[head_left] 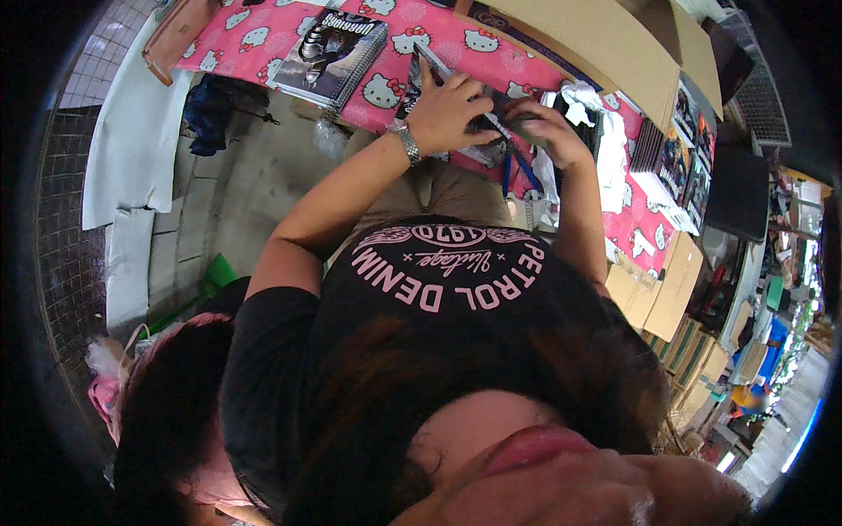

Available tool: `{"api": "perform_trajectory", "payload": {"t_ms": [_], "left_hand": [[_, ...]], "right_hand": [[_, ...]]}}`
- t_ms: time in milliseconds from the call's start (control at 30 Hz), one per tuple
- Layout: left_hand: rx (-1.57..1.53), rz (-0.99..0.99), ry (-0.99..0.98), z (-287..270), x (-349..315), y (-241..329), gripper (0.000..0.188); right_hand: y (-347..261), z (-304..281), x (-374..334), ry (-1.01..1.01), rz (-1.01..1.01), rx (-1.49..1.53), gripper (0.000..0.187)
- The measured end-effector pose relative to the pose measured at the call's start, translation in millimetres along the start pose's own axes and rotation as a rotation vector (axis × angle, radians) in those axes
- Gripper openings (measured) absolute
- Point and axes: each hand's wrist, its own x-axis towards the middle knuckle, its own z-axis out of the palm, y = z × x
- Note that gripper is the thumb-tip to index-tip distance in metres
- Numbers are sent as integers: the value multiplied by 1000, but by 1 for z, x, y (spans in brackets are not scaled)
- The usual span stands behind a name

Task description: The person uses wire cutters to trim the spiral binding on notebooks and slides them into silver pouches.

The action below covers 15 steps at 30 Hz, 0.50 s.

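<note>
A dark-covered notebook (498, 102) lies on the table in front of me, with a pale strip along one edge. My left hand (452, 114), a metal-banded watch on its wrist, rests on it with fingers spread, the index stretched toward the far end. At the notebook's right side is my right hand (553, 136). Its fingers are bent and smeared by motion, so whether they grip anything is unclear. Just below the notebook, toward my lap, sits a tool with blue handles (519, 172). Up and to the left lies a stack of spiral-bound notebooks (331, 60) with dark printed covers.
A pink cartoon-cat cloth (481, 39) covers the table. White crumpled material (581, 105) lies right of my right hand. Open cardboard boxes (605, 44) stand at the far right, beside more stacked notebooks (680, 162). A brown pouch (178, 37) sits far left. Another person (189, 386) is at my left.
</note>
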Motion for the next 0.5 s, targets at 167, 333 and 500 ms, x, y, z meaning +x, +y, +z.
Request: {"api": "perform_trajectory", "payload": {"t_ms": [167, 333, 500], "left_hand": [[-19, 17, 17, 0, 1, -1, 41], [-50, 22, 15, 1, 2, -4, 43], [-72, 15, 5, 3, 4, -9, 46]], "right_hand": [[0, -1, 13, 37, 215, -516, 46], [-10, 5, 3, -94, -27, -49, 44], [-23, 7, 3, -168, -125, 92, 41]]}}
